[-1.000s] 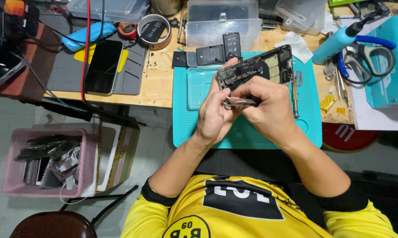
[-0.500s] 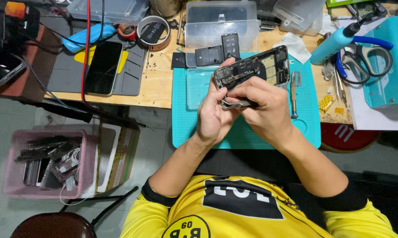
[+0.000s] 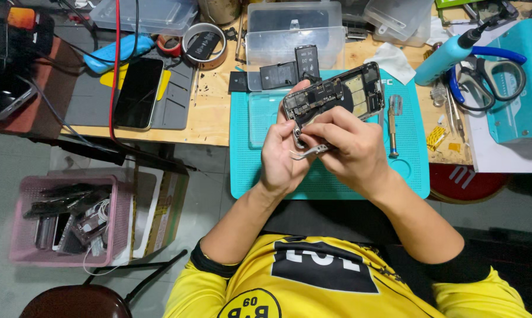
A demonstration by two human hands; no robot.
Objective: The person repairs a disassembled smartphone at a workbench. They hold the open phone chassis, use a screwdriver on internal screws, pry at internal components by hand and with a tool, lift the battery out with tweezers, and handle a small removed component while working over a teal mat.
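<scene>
Pink basket [image 3: 25,235] of parts sits far left, low; a dark phone [image 3: 138,91] lies on the grey mat; over the teal mat [image 3: 248,171] the left hand [image 3: 281,156] grips the opened phone chassis [image 3: 333,94]; the right hand [image 3: 348,147] pinches a thin metal bracket [image 3: 307,153], seemingly mid-disassembly, needing steady fingers.

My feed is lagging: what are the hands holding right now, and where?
The left hand grips the opened phone by its lower-left end. The right hand pinches a thin metal strip at its right end.
</scene>
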